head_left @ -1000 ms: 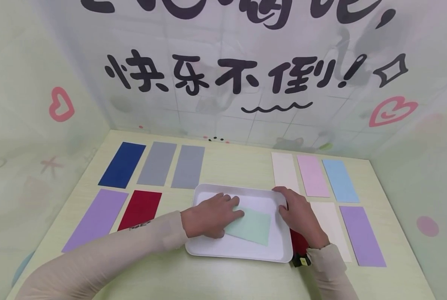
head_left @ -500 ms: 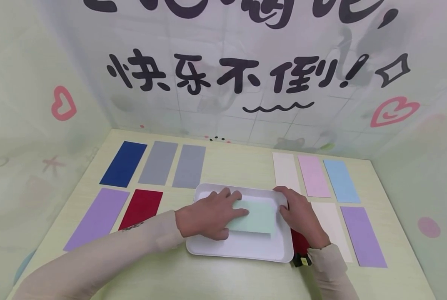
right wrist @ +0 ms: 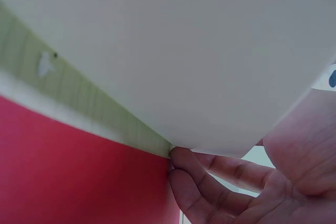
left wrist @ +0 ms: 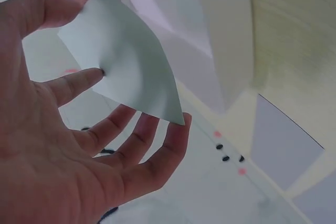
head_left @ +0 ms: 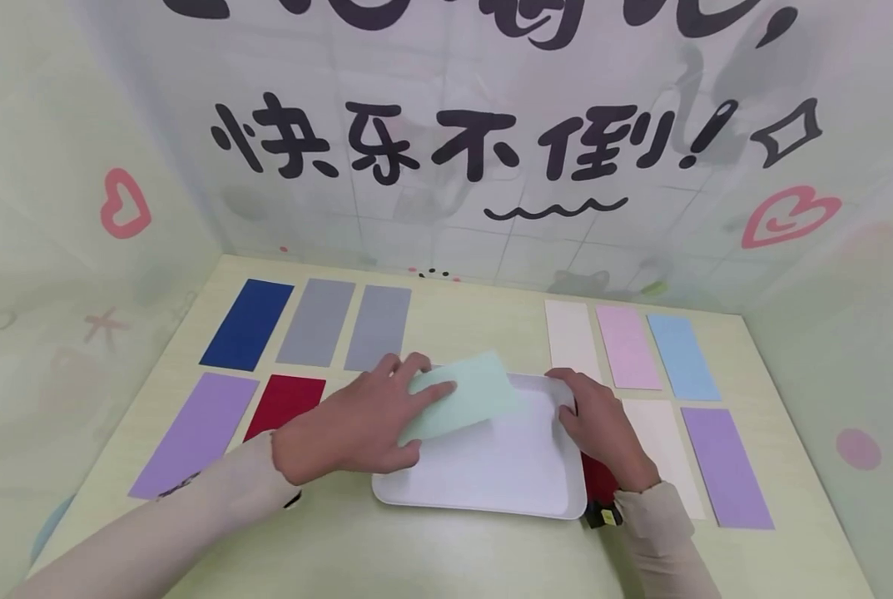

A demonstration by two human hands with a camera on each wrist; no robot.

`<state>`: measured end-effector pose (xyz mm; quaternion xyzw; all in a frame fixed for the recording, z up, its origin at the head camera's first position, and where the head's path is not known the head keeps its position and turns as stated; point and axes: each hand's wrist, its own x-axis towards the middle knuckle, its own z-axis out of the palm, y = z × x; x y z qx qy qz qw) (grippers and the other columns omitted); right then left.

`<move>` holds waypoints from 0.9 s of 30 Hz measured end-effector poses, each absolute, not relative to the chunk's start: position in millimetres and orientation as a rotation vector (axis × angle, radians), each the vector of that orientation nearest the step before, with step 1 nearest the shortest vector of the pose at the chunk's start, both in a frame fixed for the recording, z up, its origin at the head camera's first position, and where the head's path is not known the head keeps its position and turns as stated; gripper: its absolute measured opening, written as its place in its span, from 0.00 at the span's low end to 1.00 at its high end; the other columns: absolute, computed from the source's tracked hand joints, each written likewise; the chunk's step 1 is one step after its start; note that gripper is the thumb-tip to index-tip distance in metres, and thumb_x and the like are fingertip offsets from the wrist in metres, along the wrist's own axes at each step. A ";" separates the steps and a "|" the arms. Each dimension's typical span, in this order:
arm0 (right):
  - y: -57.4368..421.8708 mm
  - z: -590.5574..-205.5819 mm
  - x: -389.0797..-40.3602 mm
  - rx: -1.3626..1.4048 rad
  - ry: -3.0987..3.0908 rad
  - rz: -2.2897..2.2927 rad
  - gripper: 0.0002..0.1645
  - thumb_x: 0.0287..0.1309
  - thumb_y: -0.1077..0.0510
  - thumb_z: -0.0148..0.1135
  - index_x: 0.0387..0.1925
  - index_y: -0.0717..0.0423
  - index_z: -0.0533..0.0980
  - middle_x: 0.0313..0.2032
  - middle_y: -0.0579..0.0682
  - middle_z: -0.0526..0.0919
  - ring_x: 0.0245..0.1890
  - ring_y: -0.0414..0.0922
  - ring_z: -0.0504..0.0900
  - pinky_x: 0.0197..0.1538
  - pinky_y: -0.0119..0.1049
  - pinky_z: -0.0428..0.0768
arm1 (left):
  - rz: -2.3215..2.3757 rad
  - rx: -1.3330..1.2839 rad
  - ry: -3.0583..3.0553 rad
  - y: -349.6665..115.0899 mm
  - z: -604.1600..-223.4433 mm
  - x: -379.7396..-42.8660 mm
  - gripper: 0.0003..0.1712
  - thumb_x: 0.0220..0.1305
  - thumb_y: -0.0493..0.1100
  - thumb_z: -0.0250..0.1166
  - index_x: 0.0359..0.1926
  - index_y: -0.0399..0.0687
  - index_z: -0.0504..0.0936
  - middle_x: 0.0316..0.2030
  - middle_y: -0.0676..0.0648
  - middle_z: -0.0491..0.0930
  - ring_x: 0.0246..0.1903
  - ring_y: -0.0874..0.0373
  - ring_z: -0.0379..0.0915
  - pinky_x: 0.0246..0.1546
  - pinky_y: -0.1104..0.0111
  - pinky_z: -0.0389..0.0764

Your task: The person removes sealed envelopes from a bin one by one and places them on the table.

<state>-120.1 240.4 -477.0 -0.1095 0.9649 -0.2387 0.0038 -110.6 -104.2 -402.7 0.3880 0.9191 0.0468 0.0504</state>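
Over the tray's far left corner, our left fingers (left wrist: 131, 145) pinch the mint card (head_left: 461, 395), thumb on top, the other fingers spread beneath it, and the wrist view shows the card bowing in that hold. It is clear of the tray (head_left: 491, 482) floor, tilted, with its left end out past the rim. Our left hand (head_left: 356, 424) reaches in low from the left, forearm lying across the desk (head_left: 461, 320). Our right hand (head_left: 603, 428) rests on the tray's right rim, fingers curled round the edge, steadying it. The way we read it, the card is out of the tray but not yet laid down. Dark cards sit in rows at left, navy (head_left: 247, 324), two greys, lilac and red (head_left: 285, 405), pale ones at right, so a spot among them is what's left.
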 end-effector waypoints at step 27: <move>240.1 -475.6 -119.3 -0.342 3.012 -0.752 0.28 0.59 0.67 0.61 0.62 0.52 0.72 0.51 0.57 0.80 0.37 0.47 0.77 0.35 0.39 0.78 | 0.373 0.611 2.938 -184.3 -441.8 -60.9 0.39 0.57 0.58 0.66 0.69 0.52 0.71 0.56 0.40 0.66 0.41 0.51 0.68 0.36 0.63 0.76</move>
